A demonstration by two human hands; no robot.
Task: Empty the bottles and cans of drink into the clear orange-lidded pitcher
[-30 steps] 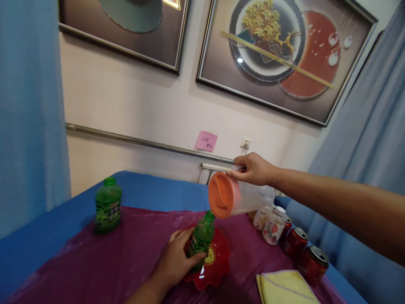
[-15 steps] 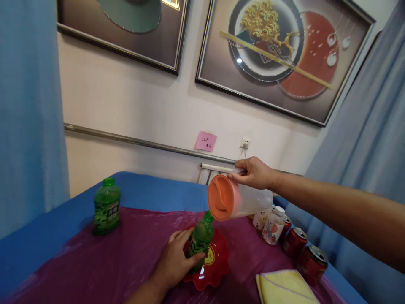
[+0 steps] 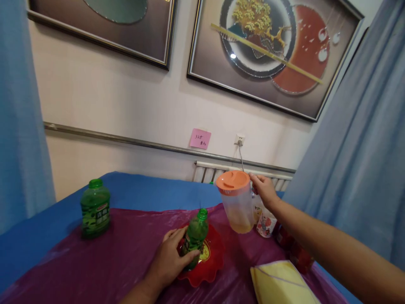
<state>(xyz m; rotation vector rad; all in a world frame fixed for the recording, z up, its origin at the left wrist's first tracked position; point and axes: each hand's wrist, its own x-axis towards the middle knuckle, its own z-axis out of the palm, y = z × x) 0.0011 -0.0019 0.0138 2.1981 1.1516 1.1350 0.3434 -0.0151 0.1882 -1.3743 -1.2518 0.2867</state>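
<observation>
My left hand (image 3: 171, 253) is wrapped round a small green bottle (image 3: 196, 234), uncapped and slightly tilted over a red scalloped plate (image 3: 215, 253). Right of the bottle, my right hand (image 3: 262, 188) grips the handle of a translucent pitcher (image 3: 238, 211), which is nearly upright. An orange lid covers the pitcher, and some yellowish liquid lies in its lower part. The pitcher's lid is higher than the bottle's mouth and apart from it.
A larger green bottle (image 3: 95, 209) stands at the left. Behind my right arm are a patterned bottle (image 3: 265, 224) and red cans (image 3: 301, 255), partly hidden. A folded yellow cloth (image 3: 284, 283) lies at front right on the purple sheet (image 3: 126, 261).
The pitcher has swung from nearly horizontal to almost upright, its lid moving away from the green bottle's mouth. My left hand still holds the bottle. The view has shifted slightly.
</observation>
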